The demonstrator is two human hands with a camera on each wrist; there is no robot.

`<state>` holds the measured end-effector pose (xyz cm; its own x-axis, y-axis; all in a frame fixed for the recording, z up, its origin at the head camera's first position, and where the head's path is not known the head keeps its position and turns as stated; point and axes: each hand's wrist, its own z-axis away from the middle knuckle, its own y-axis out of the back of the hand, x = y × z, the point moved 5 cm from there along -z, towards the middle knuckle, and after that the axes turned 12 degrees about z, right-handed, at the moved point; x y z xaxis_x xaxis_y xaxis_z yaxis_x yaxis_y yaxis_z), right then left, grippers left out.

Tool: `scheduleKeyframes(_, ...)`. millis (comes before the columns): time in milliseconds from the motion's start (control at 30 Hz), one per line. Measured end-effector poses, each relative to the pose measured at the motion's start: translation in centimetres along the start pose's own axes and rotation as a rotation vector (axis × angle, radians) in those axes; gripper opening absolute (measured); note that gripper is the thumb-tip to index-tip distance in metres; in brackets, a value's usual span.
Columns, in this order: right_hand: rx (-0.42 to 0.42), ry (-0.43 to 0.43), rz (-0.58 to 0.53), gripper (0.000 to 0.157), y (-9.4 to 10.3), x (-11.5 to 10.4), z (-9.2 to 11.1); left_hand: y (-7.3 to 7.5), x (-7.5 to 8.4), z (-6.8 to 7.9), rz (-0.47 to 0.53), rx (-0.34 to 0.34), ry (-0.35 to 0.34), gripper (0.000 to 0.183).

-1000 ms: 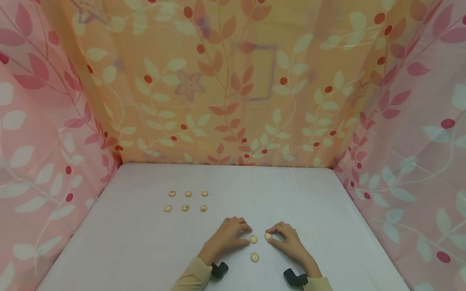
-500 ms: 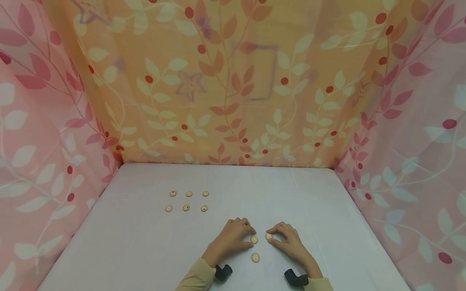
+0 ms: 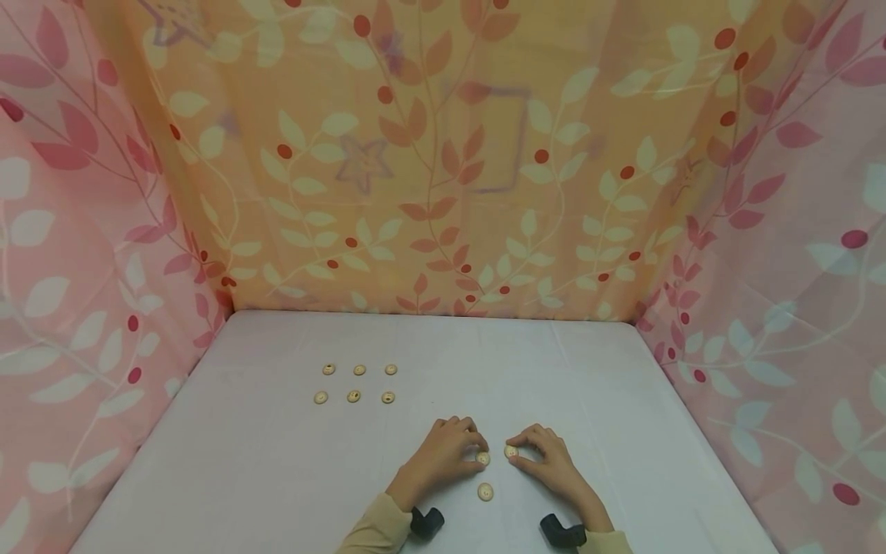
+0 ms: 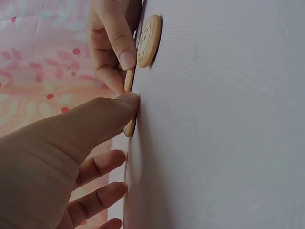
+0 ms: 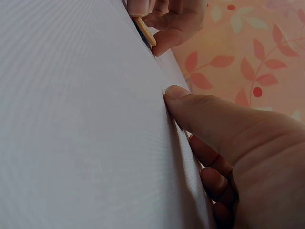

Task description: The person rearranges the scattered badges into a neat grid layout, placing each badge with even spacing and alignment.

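Note:
Near the table's front, my left hand (image 3: 443,454) pinches a small round wooden disc (image 3: 483,458) by its edges, thumb on the near side. Just to the right, my right hand (image 3: 550,458) holds a second wooden disc (image 3: 511,451) between thumb and fingers. A third disc (image 3: 485,492) lies in front of them, touched by neither hand. In the left wrist view this loose disc (image 4: 149,42) shows line markings on its face, and the left thumb covers much of the left hand's disc (image 4: 128,128). The right thumb mostly hides its own disc in the right wrist view.
Several similar discs lie in two rows at the far left, among them a disc (image 3: 354,396) with a dark mark. The white-covered table (image 3: 581,369) meets a patterned orange curtain (image 3: 443,192) behind and pink curtains (image 3: 775,308) at the sides.
My left hand has moved slightly right, and its thumb and fingers have closed round the disc beside it. The right hand keeps its pinch, almost still.

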<state>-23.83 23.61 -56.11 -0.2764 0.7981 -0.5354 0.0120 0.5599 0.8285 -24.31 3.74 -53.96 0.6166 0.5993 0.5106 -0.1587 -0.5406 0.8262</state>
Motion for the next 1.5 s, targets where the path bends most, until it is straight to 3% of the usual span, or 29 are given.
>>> scheduleKeyframes(400,0.009,0.002,-0.001,0.021,0.0,0.0,0.1,0.1,0.4,0.1,-0.066,0.020,-0.036,0.019)
scheduleKeyframes(833,-0.005,0.005,0.002,0.022,-0.3,0.3,-0.1,0.9,0.3,0.5,-0.047,0.044,-0.053,0.015)
scheduleKeyframes(1033,0.005,0.005,0.006,0.022,-0.2,0.3,0.0,1.4,-0.1,0.7,-0.031,0.067,-0.058,0.013)
scheduleKeyframes(1500,0.003,0.009,0.024,0.022,-0.3,0.3,0.0,2.7,-2.3,1.9,-0.010,0.068,0.005,0.012)
